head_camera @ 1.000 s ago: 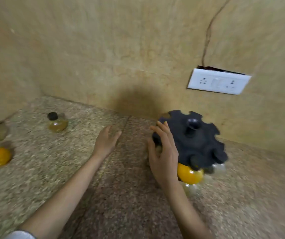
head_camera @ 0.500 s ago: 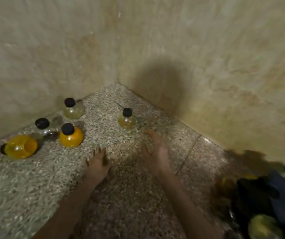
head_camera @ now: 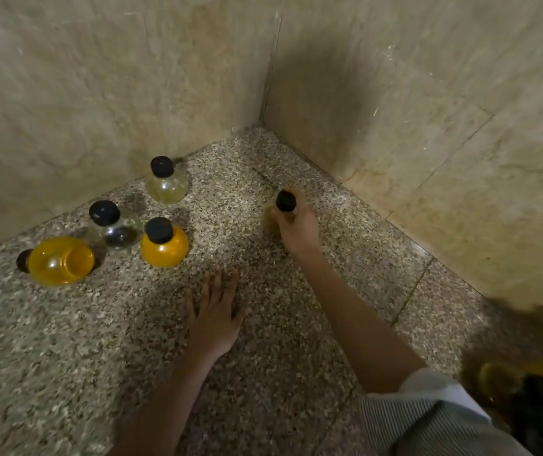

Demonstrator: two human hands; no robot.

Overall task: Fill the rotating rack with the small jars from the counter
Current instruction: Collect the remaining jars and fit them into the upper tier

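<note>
My right hand grips a small amber jar with a black cap near the counter's back corner; the hand hides most of the jar's body. My left hand rests flat on the counter, fingers straight. Left of it stand an orange jar, a clear jar with dark contents and a pale yellow jar, all black-capped. Another orange jar lies on its side. The black rotating rack shows only partly at the bottom right edge, blurred, with a yellowish jar in it.
Two tiled walls meet in a corner behind the jars and close off the counter at the back and right. My striped sleeve covers the lower right. Speckled stone stretches bare in front of my left hand.
The view swung left from the rack to the jars. My right hand reached forward and took hold of the amber jar that stood alone. My left hand stayed flat on the counter.
</note>
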